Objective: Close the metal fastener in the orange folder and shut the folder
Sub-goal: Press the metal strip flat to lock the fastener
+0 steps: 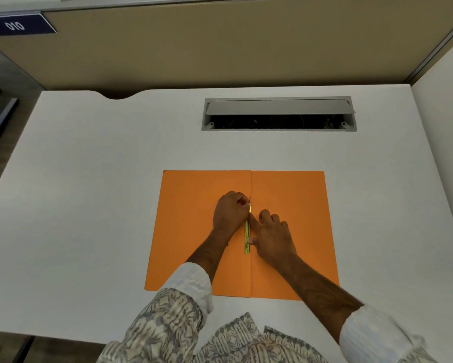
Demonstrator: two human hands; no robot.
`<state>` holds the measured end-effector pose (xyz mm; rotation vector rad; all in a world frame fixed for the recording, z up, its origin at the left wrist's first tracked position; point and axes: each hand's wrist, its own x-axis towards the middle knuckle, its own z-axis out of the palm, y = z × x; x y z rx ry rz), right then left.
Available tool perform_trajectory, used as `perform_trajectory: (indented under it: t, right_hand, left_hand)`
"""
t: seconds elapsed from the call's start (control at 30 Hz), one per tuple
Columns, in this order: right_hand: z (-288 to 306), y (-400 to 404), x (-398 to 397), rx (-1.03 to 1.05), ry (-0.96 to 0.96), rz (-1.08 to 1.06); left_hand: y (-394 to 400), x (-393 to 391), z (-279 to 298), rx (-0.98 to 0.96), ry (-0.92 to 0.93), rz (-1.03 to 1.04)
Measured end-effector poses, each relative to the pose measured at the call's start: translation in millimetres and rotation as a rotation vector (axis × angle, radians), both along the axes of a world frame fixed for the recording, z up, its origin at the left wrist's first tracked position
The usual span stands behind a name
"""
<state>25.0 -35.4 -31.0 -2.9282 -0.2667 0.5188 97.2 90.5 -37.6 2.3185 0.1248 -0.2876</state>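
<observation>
The orange folder (188, 218) lies open and flat on the white desk, its fold running away from me. A gold metal fastener (246, 237) lies along that fold. My left hand (229, 213) is curled at the fastener's far end, fingertips pinched on it. My right hand (271, 234) rests flat just right of the strip, forefinger and thumb pressing against its side. The hands hide the fastener's upper part.
The white desk (89, 192) reaches to a tan partition at the back. A grey cable hatch (279, 113) stands open behind the folder. A dark label reading 010 (18, 24) sits at the top left. A chair part shows at the far left.
</observation>
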Motion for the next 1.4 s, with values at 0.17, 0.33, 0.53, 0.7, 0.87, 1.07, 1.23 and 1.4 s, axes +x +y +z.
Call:
perform_trajectory:
  t: [0.17, 0.33, 0.53, 0.7, 0.87, 1.07, 1.23, 1.4]
  right_hand:
    - [2.7, 0.7, -1.6, 0.002, 0.016, -0.016]
    - [5.4, 2.4, -3.1, 0.001, 0.022, -0.021]
    - [5.9, 2.8, -3.8, 0.002, 0.007, -0.03]
    - [2.9, 2.6, -6.5, -0.006, 0.007, -0.024]
    - [-1.2, 1.2, -3.3, -0.018, -0.002, -0.015]
    - [-1.4, 2.3, -1.9, 0.006, -0.001, -0.034]
    - [-1.1, 2.7, -1.7, -0.004, 0.004, -0.034]
    - [-1.6, 1.8, -3.5, -0.003, -0.009, -0.037]
  left_hand:
    - [-12.6, -2.7, 5.0, -0.015, 0.047, 0.132]
    - [-27.4, -10.7, 4.3, 0.042, 0.042, 0.257]
    - [-35.8, -7.7, 5.7, 0.09, 0.054, 0.324]
    - [-24.1, 2.9, 7.9, -0.056, 0.156, 0.402]
    - [-3.2, -15.0, 9.1, -0.11, 0.106, 0.265]
    - [15.1, -65.5, 6.1, -0.107, 0.093, 0.205]
    - [11.4, -96.0, 7.7, -0.153, 0.134, 0.235]
    - [10.9, -108.2, 9.8, -0.208, 0.199, 0.314]
